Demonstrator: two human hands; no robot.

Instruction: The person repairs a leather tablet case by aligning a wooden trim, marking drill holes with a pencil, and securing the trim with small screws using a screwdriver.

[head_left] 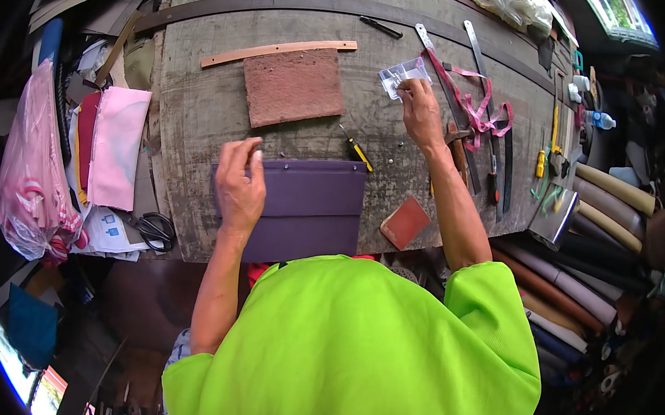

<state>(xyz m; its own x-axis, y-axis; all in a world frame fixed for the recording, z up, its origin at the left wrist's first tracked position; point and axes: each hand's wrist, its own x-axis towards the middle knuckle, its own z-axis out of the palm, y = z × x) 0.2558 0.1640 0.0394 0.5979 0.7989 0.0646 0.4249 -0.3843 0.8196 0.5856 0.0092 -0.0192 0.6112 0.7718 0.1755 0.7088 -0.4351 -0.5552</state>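
Observation:
My left hand [242,179] is over the left part of a dark purple folded piece [307,233], its fingers curled and pressed together; anything between them is too small to make out. Small metal studs sit along the top edge of the purple piece. My right hand [419,109] reaches into a small clear plastic box [405,75] with its fingertips pinched; what they hold is hidden. Between the hands lie a yellow-and-black awl [359,154] and a reddish-brown slab [293,87]. A small red piece [405,222] rests near the table's front edge.
A wooden strip [278,52] lies behind the slab. Right of the box are metal rulers [478,52], pink tape [471,105], a hammer [458,148] and a red-and-black screwdriver [493,188]. Black scissors [155,230] and pink cloth [118,148] are at the left. Rolls [615,189] lie right.

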